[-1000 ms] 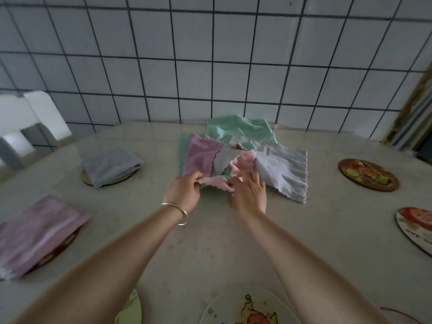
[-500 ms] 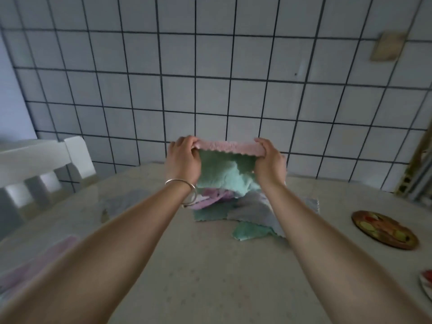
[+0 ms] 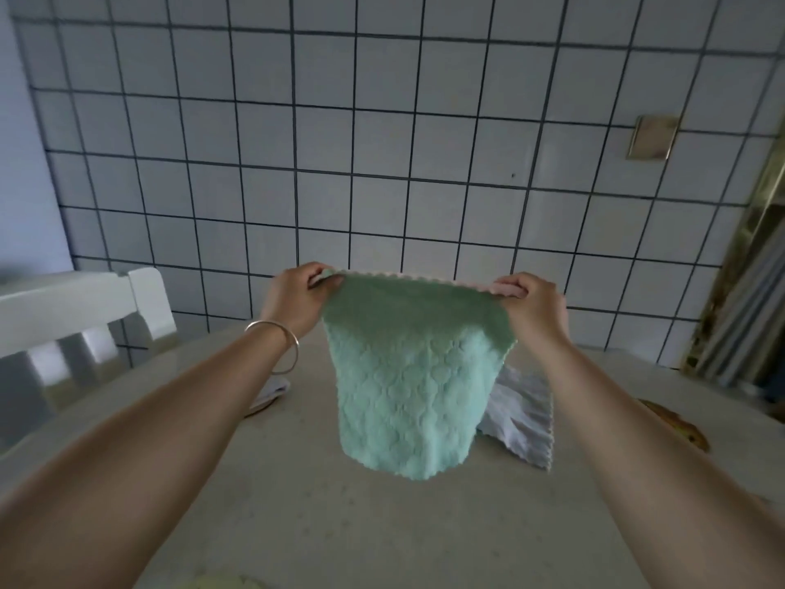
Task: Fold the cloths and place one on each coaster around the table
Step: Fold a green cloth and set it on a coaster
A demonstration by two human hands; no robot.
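**Green cloth held level, hanging free above the tabletop**

Your left hand (image 3: 297,297) and right hand (image 3: 533,306) each pinch a top corner of the green cloth (image 3: 414,384). Its upper edge runs left to right between them; the rest hangs straight down, clear of the tabletop (image 3: 361,525). Both hands stand equally near. In my judgement, the fold turns on keeping that edge level. A white cloth (image 3: 524,414) lies behind, to the right.

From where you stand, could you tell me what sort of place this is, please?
Probably a home dining corner or kitchen. A tiled wall rises behind a pale table, a white chair stands at its left side, and a patterned coaster lies near its right edge.
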